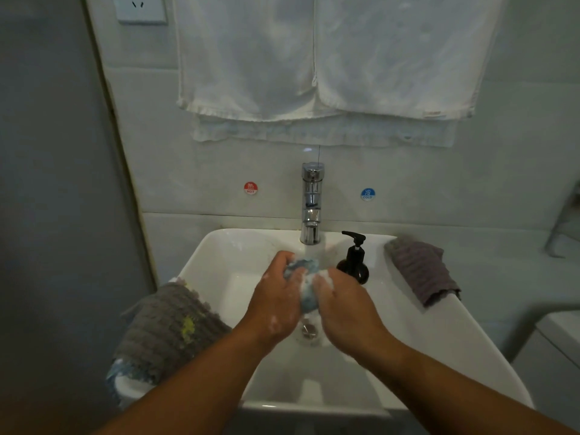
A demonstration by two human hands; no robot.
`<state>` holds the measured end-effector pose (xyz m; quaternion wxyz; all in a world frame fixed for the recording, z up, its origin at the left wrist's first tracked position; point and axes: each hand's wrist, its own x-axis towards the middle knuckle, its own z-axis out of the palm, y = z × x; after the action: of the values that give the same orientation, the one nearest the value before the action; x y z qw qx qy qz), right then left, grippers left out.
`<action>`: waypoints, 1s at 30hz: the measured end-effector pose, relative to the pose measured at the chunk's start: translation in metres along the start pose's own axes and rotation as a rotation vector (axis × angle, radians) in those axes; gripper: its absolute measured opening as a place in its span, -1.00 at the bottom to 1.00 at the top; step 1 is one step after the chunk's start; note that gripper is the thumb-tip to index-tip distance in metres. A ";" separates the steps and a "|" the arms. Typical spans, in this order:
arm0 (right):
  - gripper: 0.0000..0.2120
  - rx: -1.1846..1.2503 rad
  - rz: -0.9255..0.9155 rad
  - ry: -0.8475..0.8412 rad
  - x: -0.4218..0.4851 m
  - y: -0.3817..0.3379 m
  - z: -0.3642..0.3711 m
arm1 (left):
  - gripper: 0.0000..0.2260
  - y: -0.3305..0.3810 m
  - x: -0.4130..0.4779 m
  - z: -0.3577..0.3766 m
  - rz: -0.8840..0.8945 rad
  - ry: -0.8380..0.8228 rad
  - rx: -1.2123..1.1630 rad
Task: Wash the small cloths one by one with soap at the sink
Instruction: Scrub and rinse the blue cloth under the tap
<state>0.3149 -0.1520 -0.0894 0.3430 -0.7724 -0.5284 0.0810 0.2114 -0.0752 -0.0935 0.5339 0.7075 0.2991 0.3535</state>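
Observation:
A small blue cloth (306, 282), bunched and soapy, is over the white sink (439, 334) under the chrome tap (311, 204), from which water runs. My left hand (276, 296) grips its left side and my right hand (342, 301) grips its right side; both hands carry foam. A black soap pump bottle (354, 260) stands on the sink's back rim, just beyond my right hand. A grey cloth with a yellow spot (169, 328) lies over a blue one (125, 373) on the sink's left rim. A purple-grey cloth (422, 268) lies on the right rim.
White towels (320, 58) hang on the wall above the tap. Red hot (250, 188) and blue cold (367, 194) stickers flank the tap. The drain (309, 329) shows between my wrists. A power socket (140, 7) is at the top left, a grey wall to the left.

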 end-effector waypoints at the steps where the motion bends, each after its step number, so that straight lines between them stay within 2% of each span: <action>1: -0.76 -0.037 -0.085 -0.017 -0.004 -0.005 0.000 | -0.94 0.000 0.002 -0.001 -0.016 0.024 0.042; 2: -0.77 -0.027 -0.105 0.006 -0.003 -0.008 -0.003 | -0.93 0.000 0.002 0.001 -0.031 0.011 0.067; 5: -0.79 0.023 0.000 0.124 0.016 -0.001 -0.012 | -0.87 0.000 -0.002 0.009 -0.041 -0.097 -0.014; 8: -0.90 -0.100 0.064 0.052 0.020 0.004 -0.005 | -0.84 -0.002 -0.002 0.007 -0.007 -0.051 -0.027; 11: -0.88 -0.201 -0.105 -0.038 0.002 -0.003 0.008 | -0.84 -0.006 0.004 0.000 -0.013 0.080 0.079; 13: -0.78 -0.206 -0.173 -0.028 0.003 -0.003 0.006 | -0.84 -0.007 0.004 0.000 -0.029 0.048 0.100; 15: -0.74 -0.210 -0.108 0.063 0.017 0.004 0.002 | -0.80 -0.003 0.000 0.005 -0.059 -0.027 0.001; 17: -0.82 -0.206 -0.022 0.108 0.025 0.008 -0.001 | -0.79 0.000 -0.003 0.007 -0.058 -0.043 -0.044; 19: -0.84 -0.154 0.017 0.046 0.021 0.006 0.005 | -0.80 0.001 -0.001 0.006 -0.036 0.010 -0.046; 23: -0.95 0.033 -0.089 -0.012 -0.001 -0.007 0.011 | -0.81 -0.010 0.009 -0.002 -0.034 0.166 0.110; 25: -0.87 0.091 -0.038 0.020 0.009 -0.004 0.003 | -0.80 -0.011 0.007 0.003 -0.037 0.095 0.085; 27: -0.85 0.045 0.045 0.094 0.022 0.005 -0.004 | -0.79 -0.007 0.002 0.009 -0.025 0.023 -0.002; 30: -0.86 -0.012 0.056 0.043 0.012 0.003 0.001 | -0.79 -0.009 0.005 0.005 0.022 0.074 0.026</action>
<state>0.3219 -0.1419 -0.0897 0.3474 -0.7904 -0.4996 0.0706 0.2180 -0.0713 -0.1018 0.5093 0.7041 0.3156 0.3811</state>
